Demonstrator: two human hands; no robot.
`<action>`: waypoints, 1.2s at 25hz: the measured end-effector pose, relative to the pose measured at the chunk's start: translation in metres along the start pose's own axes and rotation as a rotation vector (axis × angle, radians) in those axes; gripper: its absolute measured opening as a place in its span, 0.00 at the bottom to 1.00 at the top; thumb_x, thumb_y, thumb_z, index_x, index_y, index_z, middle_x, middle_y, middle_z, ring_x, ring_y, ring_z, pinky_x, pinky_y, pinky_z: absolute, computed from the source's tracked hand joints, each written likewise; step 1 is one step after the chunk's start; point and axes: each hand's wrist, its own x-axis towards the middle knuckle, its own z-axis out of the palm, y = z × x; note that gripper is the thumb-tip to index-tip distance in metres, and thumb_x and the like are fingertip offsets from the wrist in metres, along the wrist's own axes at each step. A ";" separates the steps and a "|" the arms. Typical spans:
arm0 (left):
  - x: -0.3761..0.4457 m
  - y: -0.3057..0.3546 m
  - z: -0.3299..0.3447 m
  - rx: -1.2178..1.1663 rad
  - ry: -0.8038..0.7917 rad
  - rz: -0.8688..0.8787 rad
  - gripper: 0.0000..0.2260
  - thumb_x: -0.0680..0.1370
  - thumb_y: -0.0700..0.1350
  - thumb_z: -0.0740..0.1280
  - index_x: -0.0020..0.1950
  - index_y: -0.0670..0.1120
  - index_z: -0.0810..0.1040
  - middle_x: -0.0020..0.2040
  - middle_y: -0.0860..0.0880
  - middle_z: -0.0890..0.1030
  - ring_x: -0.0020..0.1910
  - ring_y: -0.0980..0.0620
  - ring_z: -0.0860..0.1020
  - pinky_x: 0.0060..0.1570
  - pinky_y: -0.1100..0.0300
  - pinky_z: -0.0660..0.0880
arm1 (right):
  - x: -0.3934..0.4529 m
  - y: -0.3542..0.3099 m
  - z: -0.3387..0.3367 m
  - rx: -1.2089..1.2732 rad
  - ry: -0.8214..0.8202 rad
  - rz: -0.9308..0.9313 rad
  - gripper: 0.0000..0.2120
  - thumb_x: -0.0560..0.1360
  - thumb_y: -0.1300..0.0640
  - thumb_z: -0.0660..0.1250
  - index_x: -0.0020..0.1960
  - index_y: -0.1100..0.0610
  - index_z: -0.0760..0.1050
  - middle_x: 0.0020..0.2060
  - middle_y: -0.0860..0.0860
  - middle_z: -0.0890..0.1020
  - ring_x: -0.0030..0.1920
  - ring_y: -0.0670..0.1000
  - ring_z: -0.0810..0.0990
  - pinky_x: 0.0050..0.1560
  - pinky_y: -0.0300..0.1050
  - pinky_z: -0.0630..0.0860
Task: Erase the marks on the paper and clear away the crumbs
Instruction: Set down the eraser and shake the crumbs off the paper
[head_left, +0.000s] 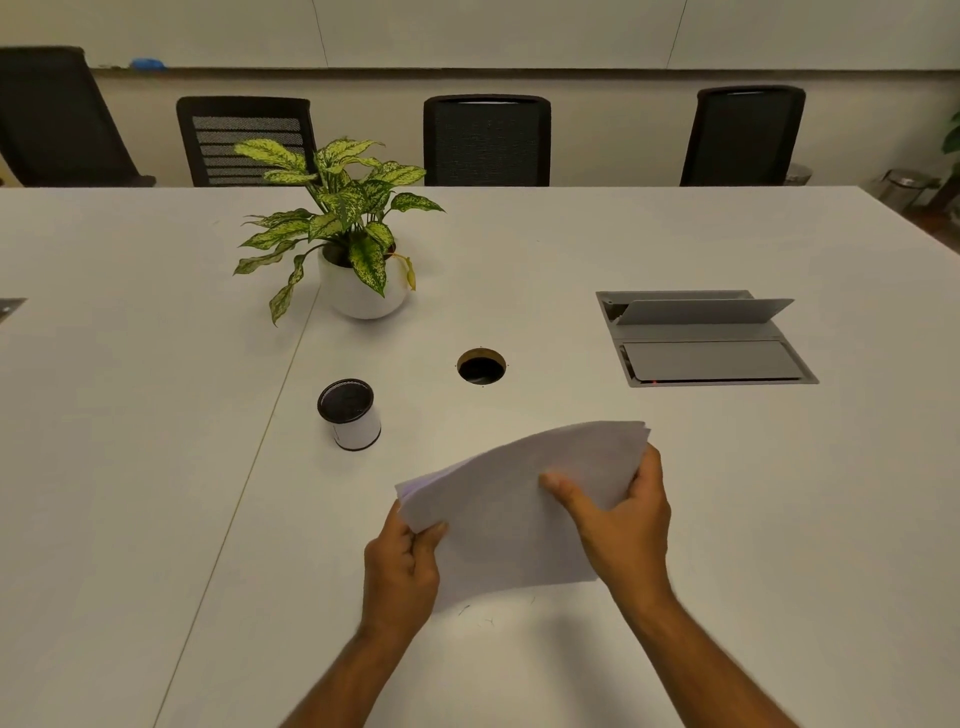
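Sheaf of paper (519, 499) lifted and tilted above near-middle of table (156, 467), left hand (402, 564) pinched on near-left corner, right hand (621, 519) clamped on right edge; risk: crumbs (475, 613) beneath scattering toward near edge, loose sheets fanning apart
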 end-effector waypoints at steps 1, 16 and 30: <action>0.001 0.000 0.000 -0.010 0.004 -0.003 0.15 0.79 0.33 0.67 0.62 0.47 0.75 0.48 0.57 0.82 0.47 0.66 0.80 0.40 0.75 0.75 | 0.001 0.001 0.000 -0.001 -0.040 -0.025 0.42 0.61 0.51 0.81 0.67 0.41 0.60 0.55 0.35 0.72 0.54 0.42 0.75 0.48 0.38 0.77; 0.081 -0.009 -0.002 0.095 -0.210 -0.166 0.09 0.80 0.39 0.67 0.59 0.48 0.75 0.52 0.53 0.84 0.50 0.56 0.82 0.49 0.60 0.78 | 0.048 0.066 0.001 -0.078 -0.266 0.277 0.11 0.72 0.65 0.72 0.47 0.50 0.82 0.44 0.49 0.87 0.42 0.48 0.85 0.45 0.46 0.82; 0.190 -0.062 0.041 0.139 -0.170 -0.456 0.11 0.74 0.38 0.74 0.54 0.46 0.81 0.47 0.49 0.86 0.46 0.47 0.84 0.54 0.48 0.81 | 0.154 0.128 0.074 -0.239 -0.246 0.590 0.21 0.65 0.67 0.75 0.26 0.57 0.64 0.25 0.53 0.71 0.28 0.52 0.71 0.29 0.43 0.70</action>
